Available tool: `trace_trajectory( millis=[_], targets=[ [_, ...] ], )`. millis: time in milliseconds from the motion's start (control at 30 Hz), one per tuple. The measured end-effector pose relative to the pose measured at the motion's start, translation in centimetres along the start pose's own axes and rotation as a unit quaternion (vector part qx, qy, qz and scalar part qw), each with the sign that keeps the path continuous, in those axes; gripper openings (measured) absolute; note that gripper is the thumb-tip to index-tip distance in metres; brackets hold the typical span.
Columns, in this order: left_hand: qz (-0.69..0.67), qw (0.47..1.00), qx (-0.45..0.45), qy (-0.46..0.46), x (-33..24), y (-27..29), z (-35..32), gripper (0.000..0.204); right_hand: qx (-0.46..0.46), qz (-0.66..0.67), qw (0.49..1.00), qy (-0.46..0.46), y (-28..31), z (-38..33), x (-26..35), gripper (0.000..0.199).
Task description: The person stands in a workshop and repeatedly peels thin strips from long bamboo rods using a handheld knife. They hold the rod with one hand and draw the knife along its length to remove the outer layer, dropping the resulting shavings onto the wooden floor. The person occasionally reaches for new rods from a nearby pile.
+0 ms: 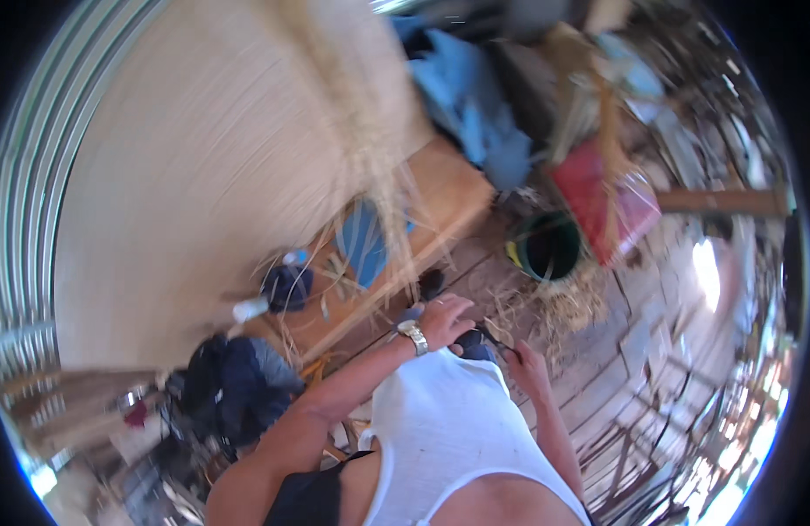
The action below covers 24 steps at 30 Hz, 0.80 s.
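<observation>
My left hand (445,321), with a metal-banded watch (413,336) on its wrist, is in front of my white sleeveless top (440,412). Its fingers look stretched out and apart, over my lap. To its right, my right hand (529,368) is closed round one end of a slim dark object (492,338), whose kind I cannot make out. The object slants up toward my left hand. Blur hides whether the left hand touches it.
A wooden table (457,197) ahead left bears a blue piece (363,241) and pale loose strands. Further right stand a dark green bucket (554,250) and a red container (602,197). Straw-like scraps (567,302) litter the plank floor. A dark bag (234,386) is at left.
</observation>
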<state>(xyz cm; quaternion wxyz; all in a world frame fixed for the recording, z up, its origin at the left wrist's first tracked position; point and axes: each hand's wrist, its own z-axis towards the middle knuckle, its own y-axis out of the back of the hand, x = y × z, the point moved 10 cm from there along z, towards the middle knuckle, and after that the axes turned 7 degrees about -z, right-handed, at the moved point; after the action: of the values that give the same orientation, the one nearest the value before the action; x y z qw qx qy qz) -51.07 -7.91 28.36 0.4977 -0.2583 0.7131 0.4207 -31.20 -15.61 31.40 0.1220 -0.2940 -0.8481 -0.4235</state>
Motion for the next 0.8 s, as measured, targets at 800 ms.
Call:
trace_trajectory(
  millis=[800],
  targets=[
    [0.457, 0.81, 0.353, -0.104, -6.8, -24.7, 8.6, 0.061, -0.315, 0.428, 0.76, -0.374, -3.0, -30.5, -38.0, 0.021]
  ],
)
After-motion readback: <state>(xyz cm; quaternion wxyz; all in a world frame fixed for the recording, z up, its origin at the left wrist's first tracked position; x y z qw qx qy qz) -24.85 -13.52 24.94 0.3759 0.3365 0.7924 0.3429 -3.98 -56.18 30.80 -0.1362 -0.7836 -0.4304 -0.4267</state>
